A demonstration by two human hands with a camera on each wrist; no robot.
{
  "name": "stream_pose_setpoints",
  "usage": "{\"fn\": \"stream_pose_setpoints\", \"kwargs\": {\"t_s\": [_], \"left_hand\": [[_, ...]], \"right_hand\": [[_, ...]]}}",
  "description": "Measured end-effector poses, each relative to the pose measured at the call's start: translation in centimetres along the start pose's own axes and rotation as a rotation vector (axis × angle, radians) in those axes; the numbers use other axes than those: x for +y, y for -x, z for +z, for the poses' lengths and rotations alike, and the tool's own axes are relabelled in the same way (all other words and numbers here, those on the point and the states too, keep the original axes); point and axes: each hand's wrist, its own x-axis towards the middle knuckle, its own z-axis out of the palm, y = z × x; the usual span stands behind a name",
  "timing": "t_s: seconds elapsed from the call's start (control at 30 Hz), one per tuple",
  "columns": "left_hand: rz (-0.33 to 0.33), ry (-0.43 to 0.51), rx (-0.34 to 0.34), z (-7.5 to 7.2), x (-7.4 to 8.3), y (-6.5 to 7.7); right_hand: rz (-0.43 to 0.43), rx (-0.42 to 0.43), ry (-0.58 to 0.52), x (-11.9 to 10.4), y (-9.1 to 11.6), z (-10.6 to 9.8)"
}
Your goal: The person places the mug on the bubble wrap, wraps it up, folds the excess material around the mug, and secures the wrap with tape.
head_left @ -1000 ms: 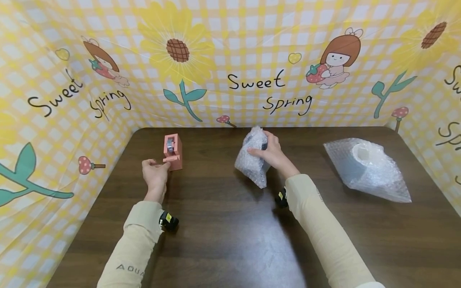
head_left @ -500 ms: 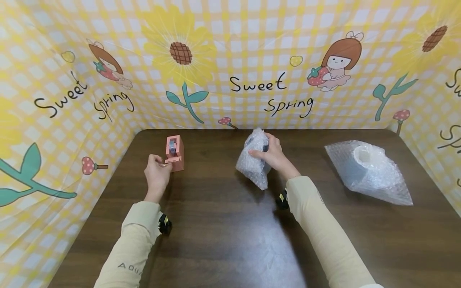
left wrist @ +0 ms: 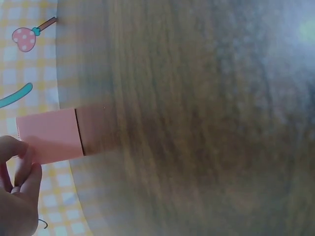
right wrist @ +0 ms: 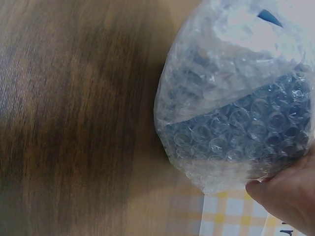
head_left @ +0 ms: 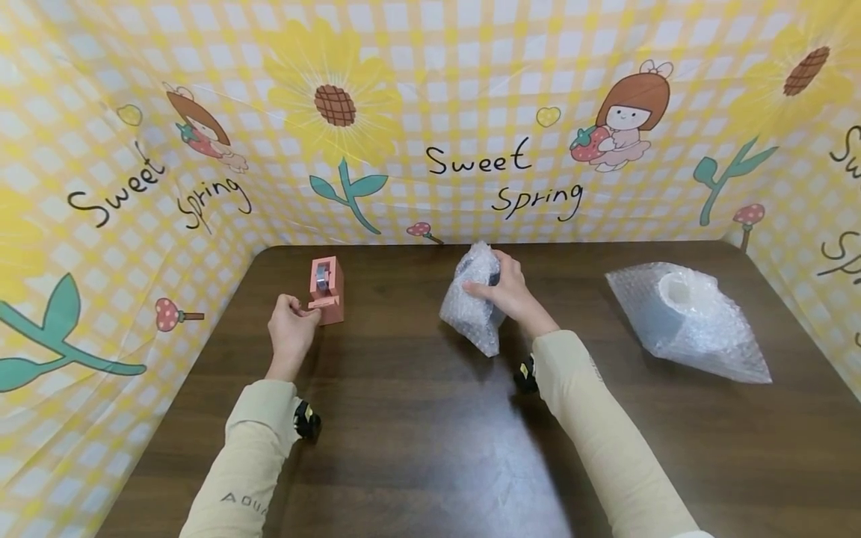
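Note:
On the left of the table, a pink tape dispenser holds a roll of clear tape. My left hand is at its front end, thumb and fingers pinched together right at the toothed cutter edge. The bit of tape between them is too small to make out. At the back middle, my right hand grips a bundle in bubble wrap, thumb across its front. Something dark blue shows through the wrap in the right wrist view. The right fingers behind the bundle are mostly hidden.
A larger piece of bubble wrap lies at the right of the dark wooden table, around a pale, round-mouthed object. A yellow checked cloth walls in the back and sides.
My left fingers have drawn together into a pinch at the dispenser's cutter. The right hand and bundle have kept their place; the head view has tilted slightly.

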Motion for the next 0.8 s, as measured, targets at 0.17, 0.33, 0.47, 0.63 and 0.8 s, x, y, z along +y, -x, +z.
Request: {"fn": "stream_pose_setpoints", "kwargs": {"t_s": [0.17,0.33,0.47,0.63,0.8], "left_hand": [[0.066,-0.038,0.003,0.1,-0.5,-0.3],[0.051,-0.040,0.000,0.2,-0.7,-0.4],[-0.083,0.049,-0.056,0.0,-0.2,-0.5],[-0.383,0.362,-0.165,-0.4,0.3,-0.7],[-0.527,0.560,-0.180,-0.6,0.2,-0.7]], "right_hand": [[0.000,-0.001,-0.004,0.0,-0.1,0.0],[-0.001,-0.006,-0.001,-0.1,0.0,-0.1],[-0.004,-0.004,-0.002,-0.1,-0.1,-0.1],[-0.005,-0.009,-0.001,-0.1,0.0,-0.1],[-0.001,-0.012,0.002,-0.2,0.0,0.0]]}}
